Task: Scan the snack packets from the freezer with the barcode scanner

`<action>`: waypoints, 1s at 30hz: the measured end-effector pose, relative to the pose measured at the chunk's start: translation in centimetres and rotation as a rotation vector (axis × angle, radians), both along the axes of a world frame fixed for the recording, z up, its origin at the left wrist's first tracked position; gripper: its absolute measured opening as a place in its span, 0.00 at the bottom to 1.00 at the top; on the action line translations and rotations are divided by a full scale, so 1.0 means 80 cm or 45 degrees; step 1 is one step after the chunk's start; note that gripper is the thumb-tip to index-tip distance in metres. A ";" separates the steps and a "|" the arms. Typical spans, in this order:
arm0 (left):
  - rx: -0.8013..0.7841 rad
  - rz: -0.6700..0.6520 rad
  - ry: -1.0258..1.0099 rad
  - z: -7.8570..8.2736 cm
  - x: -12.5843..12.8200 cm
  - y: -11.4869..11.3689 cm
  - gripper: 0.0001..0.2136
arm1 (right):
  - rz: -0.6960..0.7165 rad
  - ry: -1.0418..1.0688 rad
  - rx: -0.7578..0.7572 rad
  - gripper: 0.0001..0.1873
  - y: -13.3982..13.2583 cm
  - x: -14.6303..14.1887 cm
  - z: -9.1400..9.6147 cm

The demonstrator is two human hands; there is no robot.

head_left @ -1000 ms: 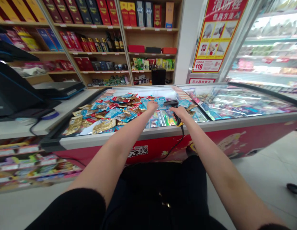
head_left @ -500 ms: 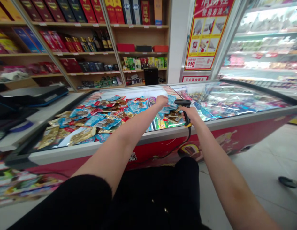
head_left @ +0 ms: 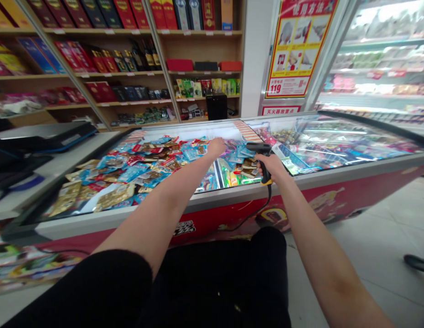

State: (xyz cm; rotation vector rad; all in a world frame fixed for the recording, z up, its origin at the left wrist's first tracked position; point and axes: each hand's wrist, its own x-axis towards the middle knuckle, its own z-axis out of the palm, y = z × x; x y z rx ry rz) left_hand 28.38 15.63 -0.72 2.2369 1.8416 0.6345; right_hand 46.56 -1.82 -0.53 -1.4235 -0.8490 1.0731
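Note:
My right hand (head_left: 271, 165) is wrapped round the handle of a black barcode scanner (head_left: 259, 149) with a yellow base, held over the chest freezer (head_left: 232, 196). Its cable hangs down the freezer's red front. My left hand (head_left: 216, 147) reaches further in and rests, fingers curled, on the pile of snack packets (head_left: 143, 166) lying on the freezer's glass lid. Whether it grips a packet I cannot make out. Blue packets (head_left: 240, 154) lie between my two hands.
Wooden shelves (head_left: 137, 73) of boxed goods and bottles stand behind the freezer. A counter (head_left: 54, 159) with a dark till device is on the left. A red notice (head_left: 296, 50) and an open chiller (head_left: 379, 64) stand on the right. A dark shoe (head_left: 417, 262) shows at the right edge.
My left hand held up a blue packet near the scanner half a second ago; now it has dropped left onto the pile. The scanner hand has stayed almost still.

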 end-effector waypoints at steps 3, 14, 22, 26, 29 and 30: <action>-0.001 0.095 0.294 0.009 -0.048 0.023 0.25 | 0.063 0.009 0.011 0.15 0.000 -0.013 0.003; -0.317 -0.027 0.486 -0.009 -0.128 0.077 0.47 | 0.190 0.038 -0.023 0.16 0.030 -0.060 0.009; -0.232 -0.276 0.547 -0.019 -0.142 0.032 0.41 | 0.262 -0.003 -0.056 0.16 0.042 -0.110 0.016; -0.201 -0.371 0.497 -0.015 -0.152 -0.004 0.37 | 0.299 -0.027 -0.070 0.15 0.047 -0.126 0.008; -0.207 -0.428 0.462 -0.007 -0.158 -0.030 0.34 | 0.298 -0.062 -0.077 0.15 0.050 -0.133 0.000; -0.210 -0.448 0.458 -0.004 -0.160 -0.038 0.33 | 0.302 -0.065 -0.072 0.14 0.050 -0.135 -0.002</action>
